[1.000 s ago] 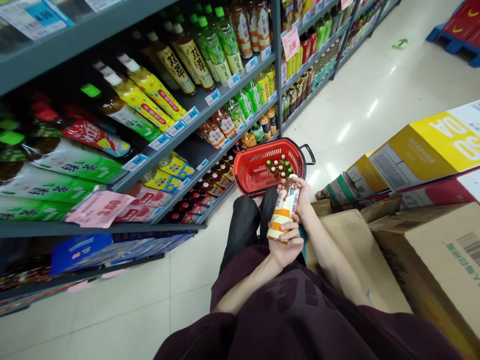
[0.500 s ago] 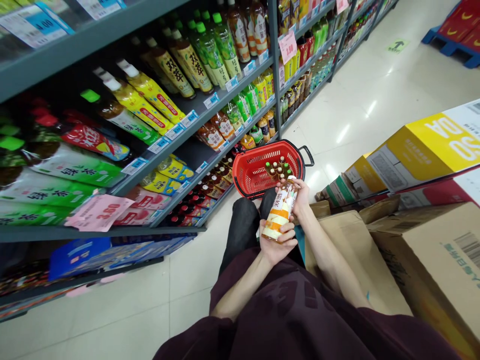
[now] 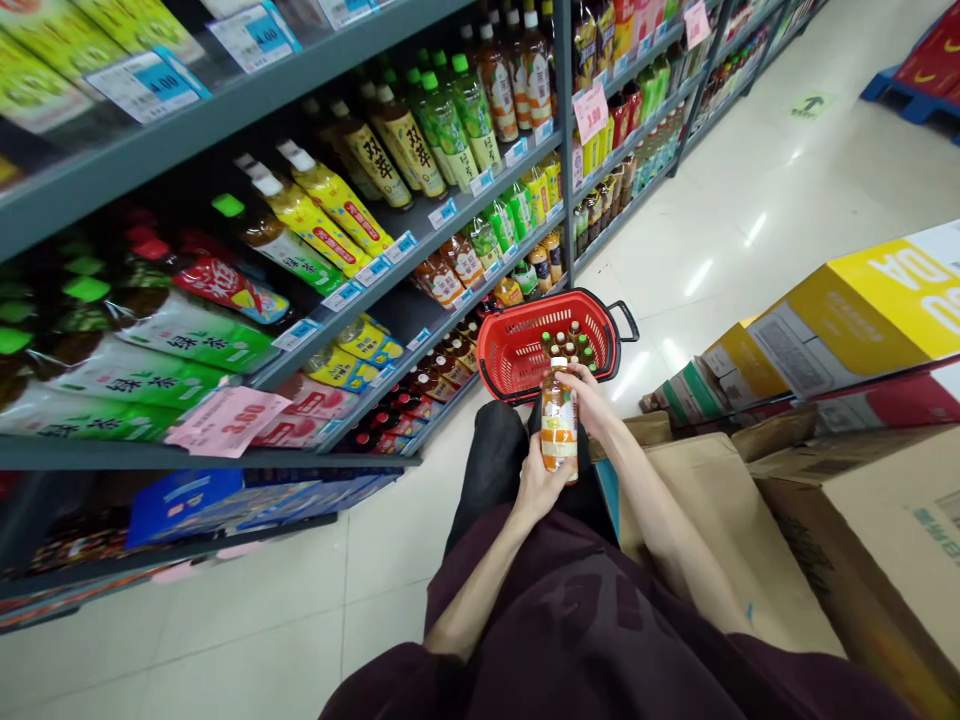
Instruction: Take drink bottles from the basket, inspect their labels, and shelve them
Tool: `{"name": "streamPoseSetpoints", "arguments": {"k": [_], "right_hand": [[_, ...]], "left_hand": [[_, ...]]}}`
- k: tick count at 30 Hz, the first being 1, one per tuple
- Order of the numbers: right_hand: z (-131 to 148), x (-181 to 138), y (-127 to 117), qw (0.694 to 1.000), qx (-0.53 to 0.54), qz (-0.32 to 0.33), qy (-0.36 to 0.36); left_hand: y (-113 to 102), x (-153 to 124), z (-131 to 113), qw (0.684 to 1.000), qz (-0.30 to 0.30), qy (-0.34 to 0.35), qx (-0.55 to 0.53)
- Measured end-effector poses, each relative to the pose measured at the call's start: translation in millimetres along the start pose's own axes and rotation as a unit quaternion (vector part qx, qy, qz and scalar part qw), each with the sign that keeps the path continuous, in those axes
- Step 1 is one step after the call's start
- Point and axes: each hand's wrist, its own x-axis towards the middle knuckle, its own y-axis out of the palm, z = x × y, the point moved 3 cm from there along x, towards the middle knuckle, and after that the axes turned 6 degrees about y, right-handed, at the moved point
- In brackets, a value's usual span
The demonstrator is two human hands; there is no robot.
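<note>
Both my hands hold a bottle of tea drink [image 3: 559, 425] above my lap. It has a white cap, amber liquid and a white and orange label. My left hand [image 3: 541, 482] is closed around the bottle's lower part. Near its top, my right hand [image 3: 589, 398] has its fingers closed on the bottle's side. Just beyond my knees a red shopping basket [image 3: 512, 345] stands on the floor, its black handle folded outward to the right. Several bottles [image 3: 574, 345] with green, white and brown caps stand in its right part.
Shelves [image 3: 390, 285] of bottled drinks run along my left, with a pink price tag [image 3: 227, 415] sticking out. To my right are an open cardboard box [image 3: 720, 540] and a yellow drinks carton [image 3: 847, 300]. A blue pallet [image 3: 904, 100] stands farther off on the tiled floor.
The bottle has turned about its axis, showing another side of its label, and stands straighter in my hands. The view has shifted slightly, so the shelves appear farther right.
</note>
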Motion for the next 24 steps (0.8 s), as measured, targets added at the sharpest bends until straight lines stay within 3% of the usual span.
{"name": "streamPoseSetpoints", "arguments": {"k": [9,13,16,20,24], "right_hand": [[1.5,0.8,-0.5,0.999,-0.021,0.028,0.002],[-2.4,1.0,1.2,0.997,-0.065,0.044,-0.018],[-7.4,0.6,2.6,0.988,-0.133,0.012,-0.084],[-14.8,-4.0,8.6,0.948,-0.250,-0.004,-0.196],[-17.9,-14.7,19.7,0.852,-0.404,0.031,-0.332]], "left_hand": [[-6.6,3.6,5.9,0.977,-0.125,0.118,0.129],[-12.8,4.6,15.7,0.974,-0.120,0.127,0.144],[-15.3,8.4,24.3,0.981,-0.097,0.124,0.116],[-19.5,18.7,29.2,0.985,-0.075,0.138,0.066],[-29.4,23.8,21.4,0.981,-0.098,0.163,0.037]]}}
